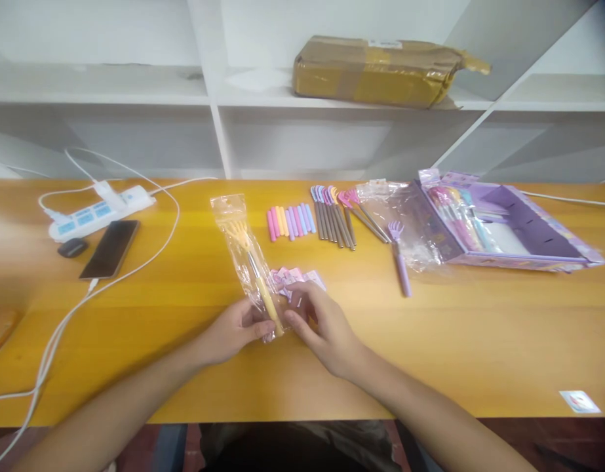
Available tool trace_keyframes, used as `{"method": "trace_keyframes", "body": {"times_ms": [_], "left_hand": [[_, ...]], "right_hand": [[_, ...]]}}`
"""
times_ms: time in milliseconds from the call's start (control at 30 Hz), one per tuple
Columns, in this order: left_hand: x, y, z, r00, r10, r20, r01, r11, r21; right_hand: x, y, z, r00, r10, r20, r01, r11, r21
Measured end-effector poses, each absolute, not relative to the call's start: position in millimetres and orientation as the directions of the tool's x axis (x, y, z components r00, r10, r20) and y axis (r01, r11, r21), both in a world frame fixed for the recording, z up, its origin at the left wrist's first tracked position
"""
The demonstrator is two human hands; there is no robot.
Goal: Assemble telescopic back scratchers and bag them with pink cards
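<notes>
My left hand (232,332) grips the lower end of a clear plastic bag (228,208), thumb on top. Inside the bag lies a yellow back scratcher (267,298) with a metal shaft, its claw end pointing up and away from me. My right hand (329,324) is at the bag's lower right side, thumb and fingers apart; whether it touches the plastic I cannot tell. Partly hidden behind the fingers are several pink and purple printed cards (314,280). Farther back, coloured handle tubes (291,221) lie in a row beside scratcher heads on metal shafts (333,219).
On the right, a purple scratcher (400,262) lies near clear plastic bags (417,242) and an open purple box (528,261) with bagged scratchers. At left are a power strip (90,216), phone (110,249), black case (72,247) and white cables. A taped parcel (375,72) sits on the shelf.
</notes>
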State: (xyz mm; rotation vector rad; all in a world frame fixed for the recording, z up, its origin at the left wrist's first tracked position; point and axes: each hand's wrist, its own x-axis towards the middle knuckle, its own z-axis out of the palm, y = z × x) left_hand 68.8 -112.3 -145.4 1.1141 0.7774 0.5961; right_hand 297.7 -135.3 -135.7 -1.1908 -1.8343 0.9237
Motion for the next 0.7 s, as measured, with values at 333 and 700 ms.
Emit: {"method": "trace_keyframes", "body": {"times_ms": [333, 700], "left_hand": [[66.2, -113.1, -140.4, 0.697, 0.69, -0.198, -0.068, 0.338, 0.939], [62.7, -112.1, -145.2, 0.77, 0.617, -0.165, -0.082, 0.352, 0.932]], "right_hand": [[297.3, -131.3, -139.7, -0.45, 0.893, 0.014, 0.308, 0.171, -0.936], [297.3, -131.7, -138.6, -0.49, 0.871, -0.037, 0.305, 0.131, -0.943]]}}
